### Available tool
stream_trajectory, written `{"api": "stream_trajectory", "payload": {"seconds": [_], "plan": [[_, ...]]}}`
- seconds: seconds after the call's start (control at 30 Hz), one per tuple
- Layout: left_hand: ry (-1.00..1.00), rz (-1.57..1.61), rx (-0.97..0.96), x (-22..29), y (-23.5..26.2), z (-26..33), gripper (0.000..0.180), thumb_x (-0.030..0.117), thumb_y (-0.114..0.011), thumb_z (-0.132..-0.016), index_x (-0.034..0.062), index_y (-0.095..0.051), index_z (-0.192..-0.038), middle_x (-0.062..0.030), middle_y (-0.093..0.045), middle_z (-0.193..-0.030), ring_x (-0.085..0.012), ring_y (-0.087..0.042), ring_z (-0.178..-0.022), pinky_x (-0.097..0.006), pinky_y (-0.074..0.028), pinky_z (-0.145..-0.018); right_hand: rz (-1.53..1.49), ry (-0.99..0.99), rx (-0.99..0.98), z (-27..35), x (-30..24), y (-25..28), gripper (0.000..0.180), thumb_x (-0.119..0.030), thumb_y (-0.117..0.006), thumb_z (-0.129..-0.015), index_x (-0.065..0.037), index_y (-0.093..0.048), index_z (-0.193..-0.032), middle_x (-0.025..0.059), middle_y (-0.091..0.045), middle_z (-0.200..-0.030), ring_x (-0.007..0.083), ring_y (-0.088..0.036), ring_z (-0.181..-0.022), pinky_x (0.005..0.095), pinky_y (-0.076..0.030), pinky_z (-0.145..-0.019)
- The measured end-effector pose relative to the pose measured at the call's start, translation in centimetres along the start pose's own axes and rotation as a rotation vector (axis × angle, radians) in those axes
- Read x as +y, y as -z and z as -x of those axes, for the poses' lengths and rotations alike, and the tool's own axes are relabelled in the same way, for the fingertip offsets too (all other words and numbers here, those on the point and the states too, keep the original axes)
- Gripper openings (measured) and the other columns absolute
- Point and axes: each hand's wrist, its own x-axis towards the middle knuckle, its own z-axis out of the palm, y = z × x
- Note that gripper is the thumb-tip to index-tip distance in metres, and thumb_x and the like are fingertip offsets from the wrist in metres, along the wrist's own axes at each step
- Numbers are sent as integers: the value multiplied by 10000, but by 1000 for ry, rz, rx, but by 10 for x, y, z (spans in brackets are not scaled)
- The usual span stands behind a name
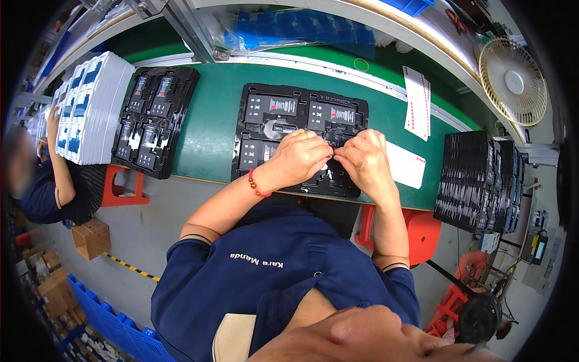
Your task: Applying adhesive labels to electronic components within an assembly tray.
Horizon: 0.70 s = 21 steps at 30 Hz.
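A black plastic tray (pixel 304 92) lies on the green table in front of me, holding flat black batteries such as the upper right battery (pixel 330 113). Over the tray's lower right part, my left hand (pixel 301 158) and my right hand (pixel 365 158) meet with their fingertips almost touching. Thumb and forefinger are pinched together on each. Whatever sits between the fingertips is too small to make out. My hands partly cover the batteries beneath them. Beside my right hand lies a white sheet (pixel 405 164) with red dots along its edge.
Another dotted sheet (pixel 416 102) lies farther back. To the left stand a loaded black tray stack (pixel 155 120) and a tall white tray stack (pixel 99 108), where a co-worker's arm (pixel 59 151) reaches in. Black trays (pixel 464 181) are piled at the right, below a fan (pixel 512 81).
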Motion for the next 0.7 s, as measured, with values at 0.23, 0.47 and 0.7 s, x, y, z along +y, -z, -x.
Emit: {"api": "stream_trajectory", "payload": {"seconds": [0.23, 0.47, 0.7], "plan": [[-22, -33, -35, 3, 2, 4, 137, 106, -758, -751, 84, -708, -877, -19, -692, -884, -198, -650, -834, -347, -491, -741, 151, 97, -23, 8, 3, -14, 201, -90, -802, -655, -52, -709, -830, 36, -622, -811, 229, -562, -850, 391, -412, -839], [-123, -111, -208, 16, 21, 32, 477, 457, -757, -748, 55, -693, -994, -99, -669, -1115, -277, -596, -1112, -458, -439, -983, -127, -159, 94, 39, 9, 11, 494, -189, -854, -650, -30, -686, -1087, 110, -676, -984, 292, -580, -931, 396, -419, -873], [556, -365, 343, 0, 64, 73, 400, 127, -746, -787, -43, -652, -1138, -205, -640, -1172, -387, -586, -1078, -452, -447, -953, -249, -613, 268, 90, 40, -28, 361, -125, -800, -774, -1, -694, -1096, 95, -652, -839, 207, -603, -792, 331, -489, -717]]}}
